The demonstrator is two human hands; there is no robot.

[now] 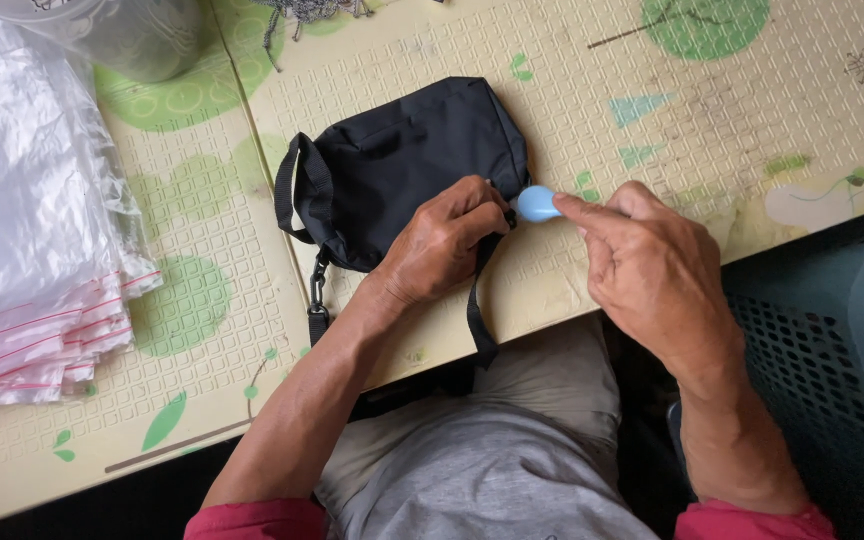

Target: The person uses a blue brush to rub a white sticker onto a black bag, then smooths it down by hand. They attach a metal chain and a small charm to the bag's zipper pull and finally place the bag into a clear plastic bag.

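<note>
I'm pinching the black bag (407, 165) with my left hand (442, 240), my right hand (647, 270) gripping a blue tool (537, 204); plastic bags (32, 220) are piling at the counter (752, 120)'s left edge.

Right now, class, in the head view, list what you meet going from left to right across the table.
Stack of clear plastic bags → black pouch bag → left hand → small blue object → right hand → dark perforated basket.
</note>
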